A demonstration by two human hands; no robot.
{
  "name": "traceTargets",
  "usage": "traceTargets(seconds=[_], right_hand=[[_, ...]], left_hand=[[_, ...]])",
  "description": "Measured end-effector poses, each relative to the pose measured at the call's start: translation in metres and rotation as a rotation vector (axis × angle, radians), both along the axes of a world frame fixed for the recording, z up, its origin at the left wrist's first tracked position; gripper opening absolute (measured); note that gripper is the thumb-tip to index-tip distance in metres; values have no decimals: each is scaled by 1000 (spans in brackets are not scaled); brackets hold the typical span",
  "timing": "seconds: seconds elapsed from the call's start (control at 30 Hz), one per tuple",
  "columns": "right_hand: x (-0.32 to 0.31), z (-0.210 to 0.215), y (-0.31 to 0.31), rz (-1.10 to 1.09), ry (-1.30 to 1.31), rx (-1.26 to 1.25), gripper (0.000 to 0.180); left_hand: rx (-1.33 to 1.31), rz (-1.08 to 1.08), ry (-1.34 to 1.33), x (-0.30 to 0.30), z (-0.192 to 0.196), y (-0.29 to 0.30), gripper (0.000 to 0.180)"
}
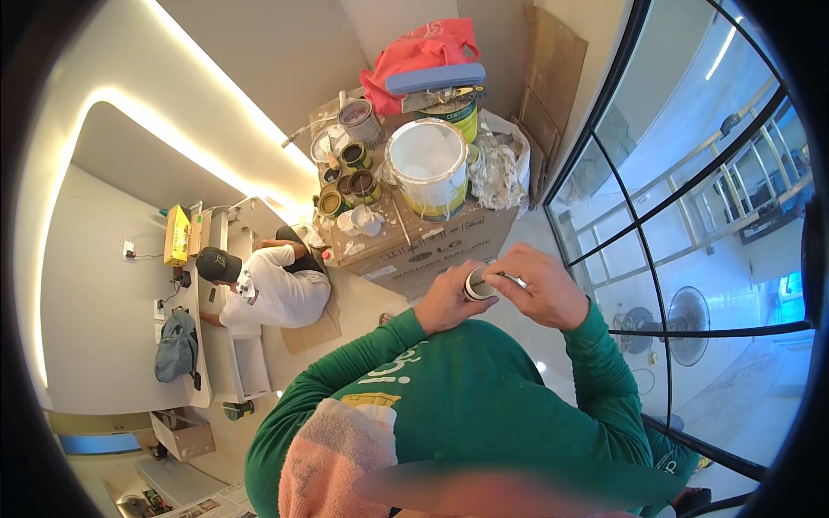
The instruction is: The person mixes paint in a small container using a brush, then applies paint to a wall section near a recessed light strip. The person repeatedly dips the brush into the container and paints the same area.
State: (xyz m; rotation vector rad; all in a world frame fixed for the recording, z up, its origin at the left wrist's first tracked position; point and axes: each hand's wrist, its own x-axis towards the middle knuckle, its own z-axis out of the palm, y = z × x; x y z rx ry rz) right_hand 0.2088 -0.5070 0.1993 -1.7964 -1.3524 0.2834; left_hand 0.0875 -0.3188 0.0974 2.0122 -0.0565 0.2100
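In front of my chest, my left hand (444, 300) is wrapped round a small pale cup (473, 287) with an open top. My right hand (546, 290) is closed at the cup's rim, fingers pinching a thin stick-like tool (516, 279). Its lower end seems to reach into the cup; its exact kind is too small to tell. Just beyond my hands, a large white paint bucket (428, 155) stands on a big cardboard box (458, 250). Left of the bucket are several small open paint tins (364, 184) and stained white cups (366, 222).
A red bag (423, 53) and a blue flat tool (434, 78) lie at the back of the box. Plastic wrap (499, 168) is to the right. A person (281, 285) in a white shirt crouches on the left. A black-framed glass partition (639, 224) stands close on my right.
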Motion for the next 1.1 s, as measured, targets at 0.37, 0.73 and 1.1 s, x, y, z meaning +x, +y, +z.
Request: traceTargets(seconds=[0.37, 0.73, 1.1], right_hand=[[2, -4, 1, 2, -85, -29, 12], [4, -6, 4, -13, -1, 54, 14], [2, -10, 8, 14, -61, 7, 11]], left_hand=[[23, -8, 2, 0, 3, -1, 48], [26, 7, 8, 1, -1, 0, 51], [21, -4, -12, 1, -2, -1, 51]])
